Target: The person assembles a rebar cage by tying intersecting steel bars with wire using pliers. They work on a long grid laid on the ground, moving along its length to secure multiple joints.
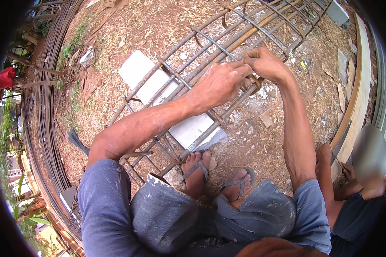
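The left hand point(226, 82) and right hand point(266, 64) meet at a steel rebar cage point(176, 76), fingers curled in close together; what they pinch is too hidden to tell. The cage stretches diagonally in front of the person's sandalled feet point(194, 171), above a white board point(135, 64) on straw-strewn ground point(261, 145). Another person point(326, 171) sits at the right.
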Motion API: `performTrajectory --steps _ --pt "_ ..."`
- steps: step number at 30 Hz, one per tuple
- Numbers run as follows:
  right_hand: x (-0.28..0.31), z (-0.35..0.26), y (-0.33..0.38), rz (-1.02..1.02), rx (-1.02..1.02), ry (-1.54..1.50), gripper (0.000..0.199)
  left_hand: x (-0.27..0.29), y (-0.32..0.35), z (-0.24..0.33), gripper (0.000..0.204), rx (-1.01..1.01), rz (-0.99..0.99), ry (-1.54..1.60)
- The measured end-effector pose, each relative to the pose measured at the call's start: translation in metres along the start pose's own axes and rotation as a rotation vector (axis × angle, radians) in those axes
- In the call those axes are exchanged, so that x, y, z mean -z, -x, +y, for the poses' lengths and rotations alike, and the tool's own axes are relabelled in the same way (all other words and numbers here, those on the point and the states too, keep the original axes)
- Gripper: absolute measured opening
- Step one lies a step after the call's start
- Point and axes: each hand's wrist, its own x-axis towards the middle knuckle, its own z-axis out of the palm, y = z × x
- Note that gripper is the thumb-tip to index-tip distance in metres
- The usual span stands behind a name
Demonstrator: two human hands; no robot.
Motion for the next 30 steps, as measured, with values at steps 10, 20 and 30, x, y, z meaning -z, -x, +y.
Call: performTrajectory --steps 10,20,30 --pt "-0.013 0.007 0.004 0.153 0.15 0.403 0.023 0.018 0.013 -0.02 0.021 0.191 0.05 0.117" --pt "-0.035 0.018 0.008 0.318 0.266 0.535 0.028 0.012 -0.019 -0.07 0.047 -0.068 -0.163 -0.539" --pt "-0.038 0.018 0.01 0.349 0.224 0.524 0.028 0.004 -0.022 -0.07 0.052 -0.152 -0.097 -0.618"
